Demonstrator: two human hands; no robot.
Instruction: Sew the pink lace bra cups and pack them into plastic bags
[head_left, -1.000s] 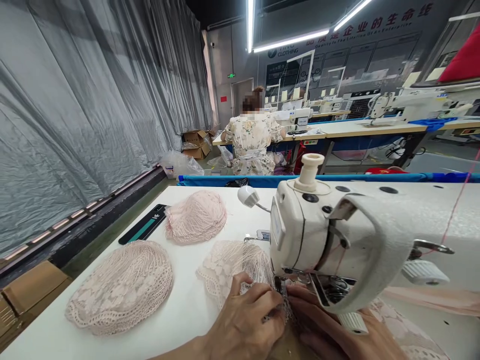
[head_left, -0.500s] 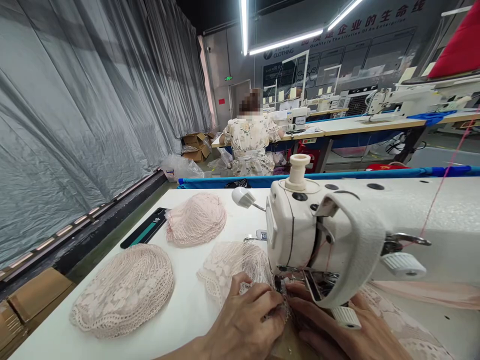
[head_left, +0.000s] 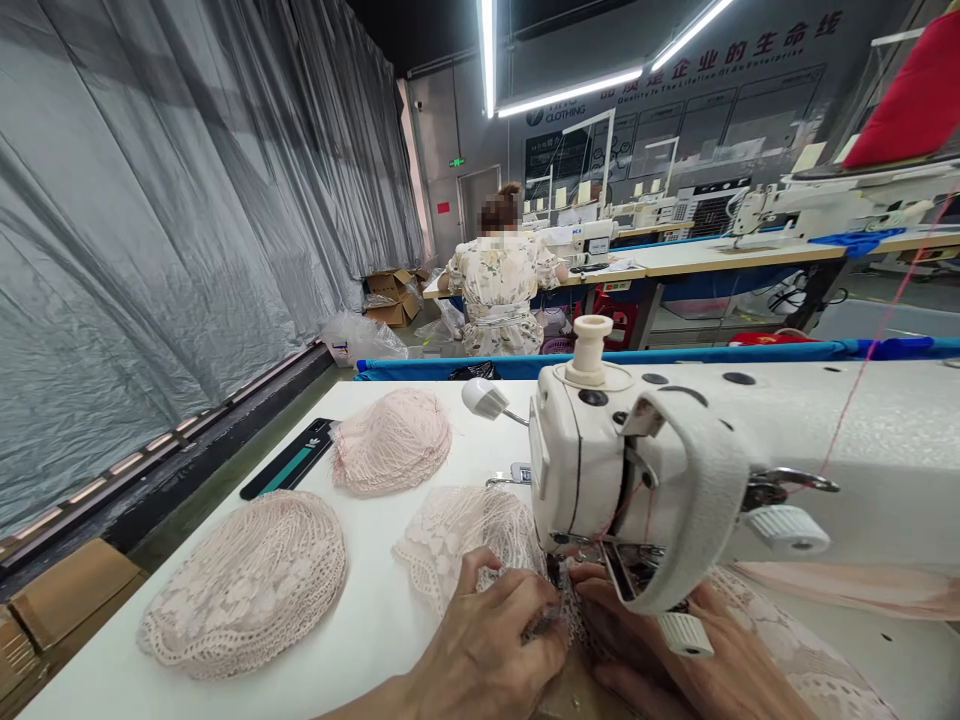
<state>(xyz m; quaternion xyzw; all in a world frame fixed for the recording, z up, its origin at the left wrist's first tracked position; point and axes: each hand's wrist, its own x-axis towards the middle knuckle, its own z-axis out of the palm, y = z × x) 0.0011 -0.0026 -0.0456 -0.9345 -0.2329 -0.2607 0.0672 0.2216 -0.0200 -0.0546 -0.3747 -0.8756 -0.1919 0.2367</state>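
A pale pink lace piece (head_left: 450,535) lies under the needle area of a white sewing machine (head_left: 574,465). My left hand (head_left: 491,635) is closed on its near edge, fingers curled just left of the presser foot. On the other side my right hand (head_left: 697,650) pinches the lace close to the needle; the machine head and its white curved strap (head_left: 720,480) partly hide that hand. More lace (head_left: 795,640) spreads out beyond my right wrist. Pink thread (head_left: 870,350) runs down to the machine's tension parts.
Left on the white table (head_left: 390,640) lie a stack of lace cups (head_left: 247,580), a smaller pink stack (head_left: 394,440) and a flat black-and-green object (head_left: 289,462). A knobbed lever (head_left: 484,397) juts from the machine. Ahead, a person (head_left: 499,280) sits at another table.
My view has shifted slightly, so the machine appears a little further left. Both hands stay at the needle with the lace, and their grip looks about the same.
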